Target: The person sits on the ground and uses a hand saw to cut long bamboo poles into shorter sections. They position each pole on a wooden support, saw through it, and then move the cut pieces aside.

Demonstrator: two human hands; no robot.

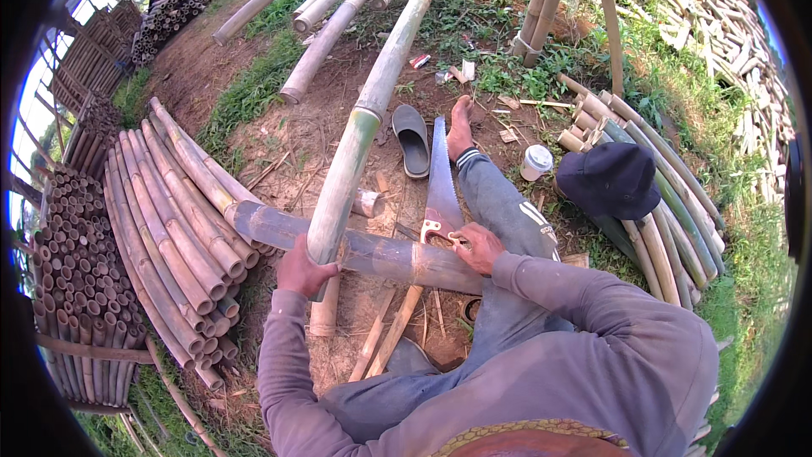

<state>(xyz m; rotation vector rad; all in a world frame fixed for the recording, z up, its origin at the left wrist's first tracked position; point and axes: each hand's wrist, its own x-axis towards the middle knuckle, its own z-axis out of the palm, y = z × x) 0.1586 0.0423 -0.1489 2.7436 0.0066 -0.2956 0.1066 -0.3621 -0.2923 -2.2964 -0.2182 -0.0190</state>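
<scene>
My left hand (302, 272) grips the cut end of a long green bamboo pole (364, 127) that runs away from me. That pole rests on a thick dark bamboo section (372, 252) lying crosswise in front of me. My right hand (479, 246) holds the handle of a hand saw (440, 182), whose toothed blade points away over the crosswise section. My bare foot (459, 129) rests on the dirt beyond the saw, next to a dark sandal (412, 140).
Cut bamboo lengths (173, 220) are piled to my left, with stacked tubes (72, 271) further left. A dark cap (611, 179) and a white cup (535, 161) lie on the right by more poles (668, 211). Split bamboo (719, 25) heaps far right.
</scene>
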